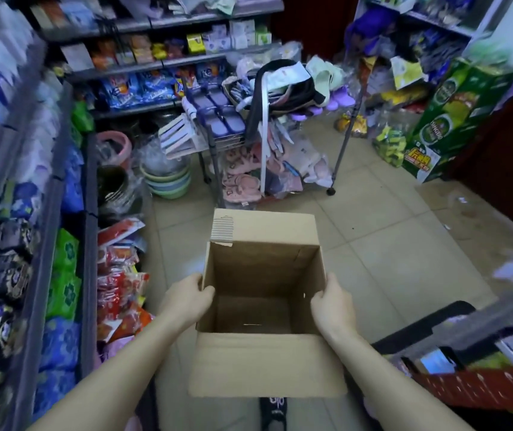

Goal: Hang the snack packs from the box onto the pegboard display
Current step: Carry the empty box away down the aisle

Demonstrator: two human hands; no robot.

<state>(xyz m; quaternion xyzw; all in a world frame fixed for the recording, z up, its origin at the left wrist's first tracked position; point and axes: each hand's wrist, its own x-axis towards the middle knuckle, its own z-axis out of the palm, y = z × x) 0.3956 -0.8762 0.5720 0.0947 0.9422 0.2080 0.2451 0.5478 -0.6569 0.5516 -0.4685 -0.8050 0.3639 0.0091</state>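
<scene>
We stand on a pale tiled floor (389, 244) in a cramped shop aisle. Left, grey shelving (59, 181) runs alongside us, packed with bagged goods: green packs (65, 253), blue packs (59, 340), red packets (118, 275) spilling at the near end. Beyond it, a stack of pastel basins (166, 180) sits on the floor, beside a pink tub (115, 146). Ahead, a wheeled wire rack (273, 132) is heaped with slippers, pink pairs (242, 178) low down, purple ones (333, 102) higher. Back shelves (168, 63) hold small boxes and blue bags. Right, green beer cartons (454, 116) stand stacked near yellow packets (389, 144). A red crate (482, 390) lies near right.
</scene>
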